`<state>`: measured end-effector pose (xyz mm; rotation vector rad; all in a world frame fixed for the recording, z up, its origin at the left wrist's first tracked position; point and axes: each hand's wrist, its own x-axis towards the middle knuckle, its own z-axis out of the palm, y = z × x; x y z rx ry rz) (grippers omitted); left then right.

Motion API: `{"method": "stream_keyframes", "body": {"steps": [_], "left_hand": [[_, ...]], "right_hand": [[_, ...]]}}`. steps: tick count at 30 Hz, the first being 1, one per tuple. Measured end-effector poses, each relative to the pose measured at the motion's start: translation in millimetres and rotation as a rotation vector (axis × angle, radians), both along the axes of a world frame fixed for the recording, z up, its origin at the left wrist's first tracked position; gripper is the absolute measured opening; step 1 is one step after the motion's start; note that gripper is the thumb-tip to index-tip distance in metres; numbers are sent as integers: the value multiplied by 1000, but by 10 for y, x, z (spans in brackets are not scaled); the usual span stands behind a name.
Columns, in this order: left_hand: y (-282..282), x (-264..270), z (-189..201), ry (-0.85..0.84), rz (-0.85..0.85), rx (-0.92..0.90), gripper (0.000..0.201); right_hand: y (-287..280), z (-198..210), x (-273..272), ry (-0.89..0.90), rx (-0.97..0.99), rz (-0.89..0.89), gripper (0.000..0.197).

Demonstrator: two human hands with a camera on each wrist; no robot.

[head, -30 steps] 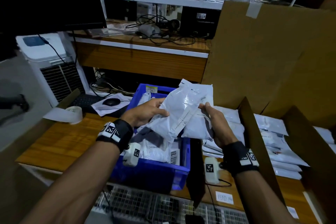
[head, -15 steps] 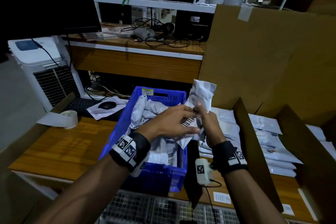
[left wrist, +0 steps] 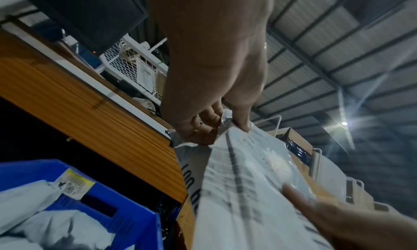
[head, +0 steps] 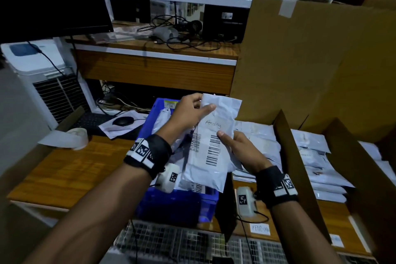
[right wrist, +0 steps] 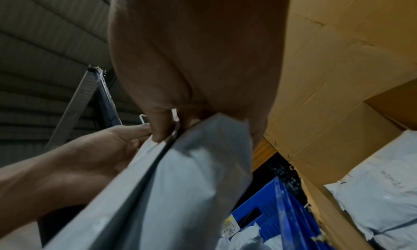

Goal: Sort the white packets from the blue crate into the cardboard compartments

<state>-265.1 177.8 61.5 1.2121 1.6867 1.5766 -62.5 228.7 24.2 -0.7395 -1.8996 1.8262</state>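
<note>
I hold a white packet (head: 211, 141) upright above the blue crate (head: 171, 203); its face shows a barcode and the handwritten word "Pending". My left hand (head: 194, 109) pinches its top left corner between thumb and fingers, as the left wrist view shows on the packet (left wrist: 243, 191). My right hand (head: 237, 146) grips the right edge at mid-height, thumb on the front; the right wrist view shows this packet (right wrist: 180, 191) from behind. More white packets (head: 162, 118) lie in the crate. Stacks of packets (head: 315, 156) fill the cardboard compartments (head: 289, 139) at the right.
A tall cardboard back wall (head: 310, 60) rises behind the compartments. A label reading "PENDING" (head: 259, 229) sits on the table's front edge. A tape roll (head: 76, 138), a mouse (head: 122, 121) and a keyboard lie left of the crate. A wire grid (head: 182, 242) lies below.
The packet has been turned and lifted so its barcode face points at me. My left hand moved up to the top corner; my right hand holds the right edge.
</note>
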Motion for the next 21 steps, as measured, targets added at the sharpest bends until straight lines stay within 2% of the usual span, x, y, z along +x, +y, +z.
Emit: {"method": "stream_keyframes", "body": {"steps": [2, 4, 8, 12, 14, 16, 21], "left_hand": [[-4, -28, 64, -65, 3, -7, 22], [-12, -42, 100, -142, 1, -9, 26], [-47, -30, 125, -184, 4, -12, 26], [-137, -36, 154, -192, -136, -66, 27], [-178, -55, 118, -139, -214, -107, 33], [-197, -67, 80, -138, -200, -102, 32], [-248, -78, 98, -352, -31, 39, 27]], "right_hand": [[27, -38, -12, -20, 5, 13, 38], [23, -29, -12, 35, -49, -4, 35], [9, 41, 1, 47, -70, 34, 33], [21, 104, 59, 73, -45, 17, 30], [44, 115, 125, 94, 5, -25, 31], [80, 121, 222, 105, 105, -55, 33], [46, 185, 515, 71, 329, -152, 34]]}}
